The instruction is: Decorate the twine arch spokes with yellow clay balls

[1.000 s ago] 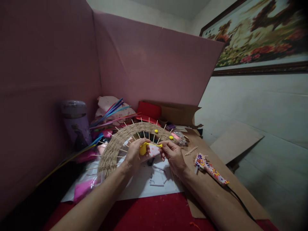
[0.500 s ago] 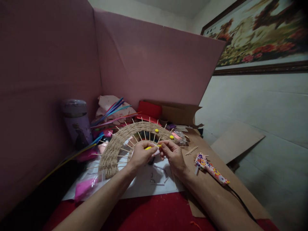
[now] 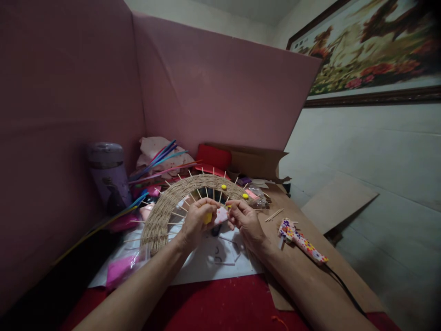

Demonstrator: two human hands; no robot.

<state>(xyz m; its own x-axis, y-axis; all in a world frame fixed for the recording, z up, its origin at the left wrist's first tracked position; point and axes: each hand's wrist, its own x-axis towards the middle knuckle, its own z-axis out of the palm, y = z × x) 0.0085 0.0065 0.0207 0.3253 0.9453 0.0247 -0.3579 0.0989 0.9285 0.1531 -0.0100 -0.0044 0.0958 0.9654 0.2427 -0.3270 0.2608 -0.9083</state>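
My left hand [image 3: 200, 217] is closed around a lump of yellow modelling clay [image 3: 207, 218], partly hidden by the fingers. My right hand [image 3: 245, 220] pinches a small yellow bit of clay [image 3: 228, 207] between thumb and fingertips. A gap separates the two hands. Behind and to the left of them curves a woven twine arch [image 3: 155, 225], with thin wooden sticks poking out along both edges. Two yellow discs, a left disc [image 3: 223, 187] and a right disc [image 3: 245, 196], sit on the arch's right part.
A flowered glue gun [image 3: 303, 241] with a black cord lies on cardboard [image 3: 322, 280] at the right, near loose sticks [image 3: 274, 214]. A purple tumbler [image 3: 109, 177] stands at the left. Colourful pipe cleaners [image 3: 160, 154] and a pink packet [image 3: 120, 271] lie around the arch.
The yellow clay strand stretched between my hands has parted. My left hand has drawn back leftward with the larger lump, while the right keeps a small bit.
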